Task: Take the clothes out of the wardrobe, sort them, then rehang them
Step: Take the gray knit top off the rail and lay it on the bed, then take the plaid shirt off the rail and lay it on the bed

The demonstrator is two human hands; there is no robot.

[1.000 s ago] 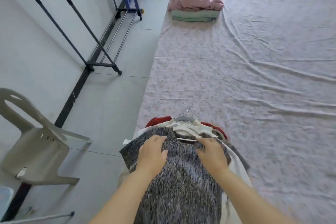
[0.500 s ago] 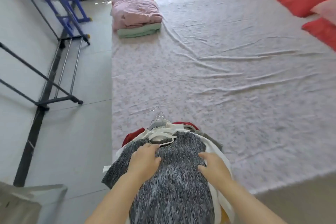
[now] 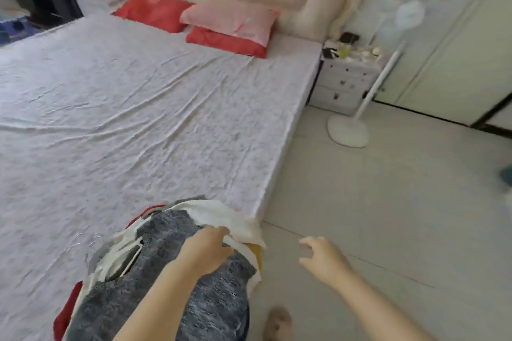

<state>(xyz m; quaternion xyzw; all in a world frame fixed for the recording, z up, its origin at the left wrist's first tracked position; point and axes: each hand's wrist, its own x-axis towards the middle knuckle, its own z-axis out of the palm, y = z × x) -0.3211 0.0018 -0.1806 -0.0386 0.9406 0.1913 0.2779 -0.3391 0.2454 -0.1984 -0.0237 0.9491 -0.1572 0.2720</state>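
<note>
Where clothes (image 3: 166,285) lie, wrinkled bed (image 3: 138,119), tiled floor (image 3: 388,216)

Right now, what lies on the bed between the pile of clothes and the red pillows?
Nothing but wrinkled bed sheet: the head view shows that stretch bare from the pile of clothes to the red pillows.

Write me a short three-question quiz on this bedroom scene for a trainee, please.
1. True or false: the right hand holds a hanger.
2. The topmost garment in the pile of clothes is: A red, B grey knit, C yellow.
3. Fill in: the pink pillow lies partly on a ___ pillow.
Key: 1 false; 2 B; 3 red.
</note>
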